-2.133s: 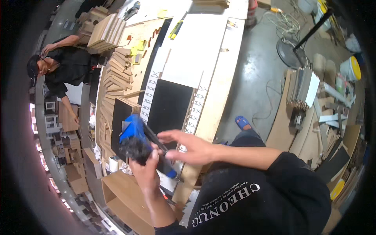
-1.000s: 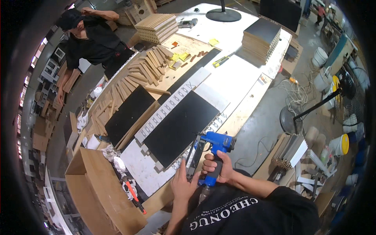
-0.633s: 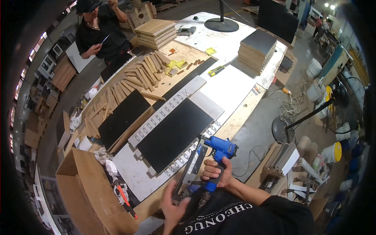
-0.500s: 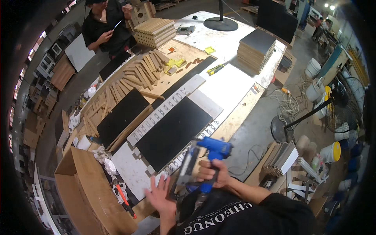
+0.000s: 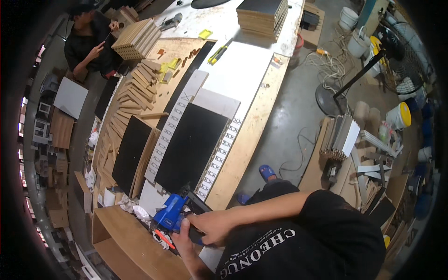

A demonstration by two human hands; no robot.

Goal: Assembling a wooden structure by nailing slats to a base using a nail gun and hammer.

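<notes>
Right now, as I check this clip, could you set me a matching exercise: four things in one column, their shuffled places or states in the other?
Things:
1. gun-shaped tool
2. cardboard box
3. fan
4. black-topped stack

Places or states:
A. on the far part of the table
B. at the picture's lower left
C. with left hand and right hand on it
D. on the floor, right of the table

Pairs: 1-C, 2-B, 3-D, 4-A

Right fingers [image 5: 198, 221] beside left fingers [image 5: 185, 227]
</notes>
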